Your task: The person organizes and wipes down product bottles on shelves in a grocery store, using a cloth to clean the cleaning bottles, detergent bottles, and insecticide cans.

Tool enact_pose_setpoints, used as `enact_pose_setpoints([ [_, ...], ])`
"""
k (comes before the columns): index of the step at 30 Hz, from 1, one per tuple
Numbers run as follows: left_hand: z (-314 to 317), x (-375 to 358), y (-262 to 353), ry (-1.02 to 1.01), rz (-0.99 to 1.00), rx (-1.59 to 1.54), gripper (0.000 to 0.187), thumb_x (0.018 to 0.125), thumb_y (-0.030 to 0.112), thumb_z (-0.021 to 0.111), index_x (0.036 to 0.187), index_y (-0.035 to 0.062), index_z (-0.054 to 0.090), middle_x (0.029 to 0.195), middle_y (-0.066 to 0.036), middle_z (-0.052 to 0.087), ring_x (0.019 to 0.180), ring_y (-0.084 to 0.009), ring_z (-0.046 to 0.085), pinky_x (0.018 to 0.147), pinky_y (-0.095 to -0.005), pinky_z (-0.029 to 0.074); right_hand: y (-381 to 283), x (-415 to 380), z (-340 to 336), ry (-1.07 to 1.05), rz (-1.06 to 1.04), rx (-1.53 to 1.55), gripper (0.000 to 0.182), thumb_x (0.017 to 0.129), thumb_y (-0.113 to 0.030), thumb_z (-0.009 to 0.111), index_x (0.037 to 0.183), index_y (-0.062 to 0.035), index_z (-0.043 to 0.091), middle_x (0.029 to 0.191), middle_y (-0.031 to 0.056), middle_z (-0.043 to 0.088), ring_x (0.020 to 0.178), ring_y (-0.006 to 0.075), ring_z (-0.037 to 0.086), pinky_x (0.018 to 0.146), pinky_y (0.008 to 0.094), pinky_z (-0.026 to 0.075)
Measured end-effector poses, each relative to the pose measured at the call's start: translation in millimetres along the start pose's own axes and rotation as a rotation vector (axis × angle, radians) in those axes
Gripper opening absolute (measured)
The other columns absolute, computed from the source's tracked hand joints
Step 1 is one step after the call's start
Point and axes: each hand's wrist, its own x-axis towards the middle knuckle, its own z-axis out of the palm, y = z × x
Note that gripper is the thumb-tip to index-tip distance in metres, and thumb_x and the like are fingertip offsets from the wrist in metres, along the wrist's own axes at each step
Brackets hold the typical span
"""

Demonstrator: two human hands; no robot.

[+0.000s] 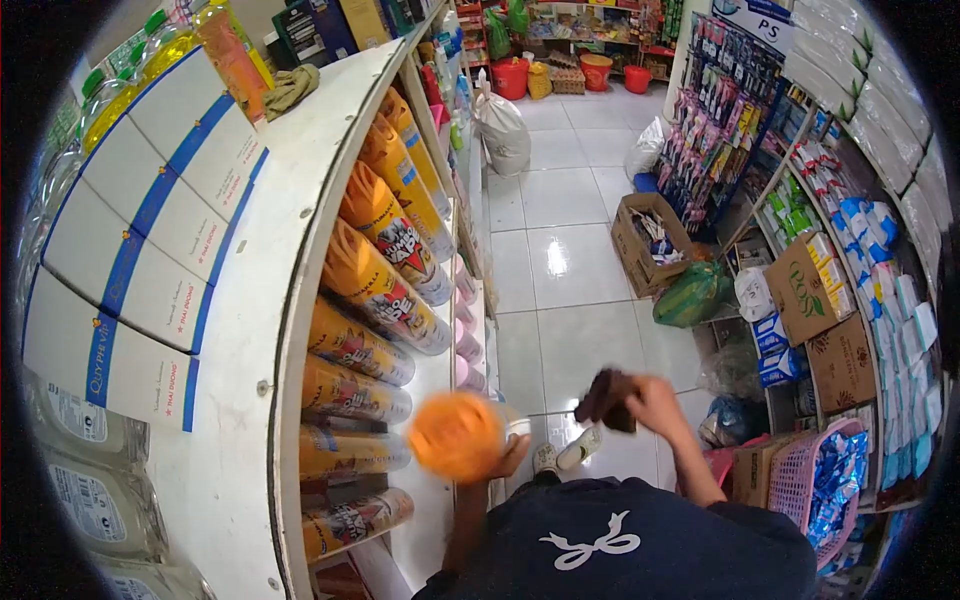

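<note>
My left hand [514, 457] is closed around a spray can [456, 436], whose orange cap tilts up toward me and is blurred by motion. Most of that can's body is hidden behind the cap. In my right hand [655, 403] is a bunched dark brown cloth [607, 398], gripped to the right of the can and apart from it. Several orange insect spray cans [385, 285] stand in rows on the shelf left of my hands.
White and blue boxes [150, 250] sit on the white shelf top [245, 330]. Across the tiled aisle are a cardboard box [640, 250], a green bag [692, 295], a pink basket [800, 475] with blue packets, and stocked shelves. A white sack [502, 130] stands farther back.
</note>
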Motion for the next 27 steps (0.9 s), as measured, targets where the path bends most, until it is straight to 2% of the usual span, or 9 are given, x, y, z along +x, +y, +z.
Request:
enact_pose_setpoints([
  [2, 18, 3, 9, 0.027, -0.208, -0.261, 0.075, 0.057, 0.016, 0.073, 0.118, -0.0007, 0.031, 0.106, -0.016, 0.046, 0.097, -0.0273, 0.049, 0.087, -0.0386, 0.037, -50, 11, -36, 0.224, -0.025, 0.369, 0.018, 0.066, -0.005, 0.052, 0.082, 0.0006, 0.058, 0.07, 0.0166, 0.058, 0.066, 0.0292, 0.057, 0.062, 0.0319, 0.045],
  [4, 32, 14, 21, 0.187, -0.53, -0.638, 0.074, 0.056, 0.015, 0.074, 0.115, -0.0004, 0.032, 0.1, -0.013, 0.05, 0.091, -0.0224, 0.052, 0.083, -0.0359, 0.041, -90, 6, -56, 0.299, -0.081, 0.622, 0.021, 0.068, -0.002, 0.051, 0.087, 0.0009, 0.058, 0.079, 0.0134, 0.061, 0.078, 0.0284, 0.058, 0.073, 0.0355, 0.044],
  [6, 39, 13, 22, 0.059, -0.653, -0.662, 0.075, 0.055, 0.014, 0.074, 0.114, 0.0004, 0.03, 0.1, -0.013, 0.049, 0.091, -0.0197, 0.052, 0.083, -0.0349, 0.041, -91, -2, -37, 0.327, -0.431, 0.359, 0.026, 0.069, -0.009, 0.053, 0.093, 0.0008, 0.057, 0.106, 0.0202, 0.052, 0.098, 0.033, 0.051, 0.087, 0.0389, 0.038],
  [8, 36, 40, 34, -0.032, -0.391, -0.384, 0.079, 0.055, 0.017, 0.075, 0.117, -0.0007, 0.03, 0.107, -0.014, 0.046, 0.098, -0.0228, 0.049, 0.086, -0.0336, 0.039, -123, 11, -41, 0.076, -0.534, 0.49, 0.036, 0.067, -0.019, 0.055, 0.097, -0.0004, 0.056, 0.12, 0.0261, 0.034, 0.111, 0.0387, 0.036, 0.094, 0.0404, 0.031],
  [10, 41, 29, 32, -0.183, -0.445, -0.51, 0.076, 0.056, 0.017, 0.074, 0.116, -0.0006, 0.031, 0.107, -0.014, 0.046, 0.099, -0.0227, 0.048, 0.087, -0.0352, 0.037, -136, 25, -43, -0.014, -0.755, 0.344, 0.047, 0.064, -0.029, 0.058, 0.101, -0.0013, 0.054, 0.127, 0.0293, 0.021, 0.118, 0.0438, 0.026, 0.097, 0.0413, 0.028],
  [14, 48, 9, 34, -0.459, -0.556, -0.641, 0.075, 0.056, 0.016, 0.074, 0.115, 0.0002, 0.031, 0.109, -0.014, 0.044, 0.102, -0.0236, 0.047, 0.09, -0.0374, 0.036, -141, 39, -39, 0.422, -0.56, 0.193, 0.072, 0.056, -0.023, 0.068, 0.117, -0.0032, 0.034, 0.125, 0.0256, 0.021, 0.117, 0.0445, 0.027, 0.095, 0.0416, 0.029],
  [19, 55, 13, 41, -0.44, -0.641, -0.672, 0.08, 0.056, 0.024, 0.076, 0.114, -0.0016, 0.028, 0.101, -0.014, 0.051, 0.094, -0.0233, 0.052, 0.085, -0.0344, 0.04, -147, 71, -64, 0.161, -0.269, 0.977, 0.062, 0.06, -0.004, 0.069, 0.113, -0.0021, 0.036, 0.102, 0.008, 0.049, 0.095, 0.013, 0.047, 0.084, 0.027, 0.038],
  [23, 60, 3, 33, -0.501, -0.782, -0.952, 0.076, 0.054, 0.018, 0.074, 0.114, -0.0002, 0.031, 0.101, -0.014, 0.051, 0.094, -0.0239, 0.053, 0.084, -0.0361, 0.041, -112, 107, -65, -0.259, -0.364, 0.929, 0.052, 0.053, -0.009, 0.07, 0.099, 0.0021, 0.049, 0.09, 0.0051, 0.055, 0.083, 0.0102, 0.051, 0.077, 0.0239, 0.041],
  [27, 78, -14, 19, -0.557, -0.9, -1.525, 0.069, 0.051, 0.015, 0.069, 0.111, -0.0012, 0.039, 0.097, -0.018, 0.053, 0.091, -0.0263, 0.054, 0.082, -0.0383, 0.044, -83, 132, -47, -0.75, -0.33, 1.311, 0.054, 0.048, -0.016, 0.063, 0.096, 0.0045, 0.051, 0.091, 0.007, 0.057, 0.082, 0.0126, 0.054, 0.075, 0.0236, 0.043],
])
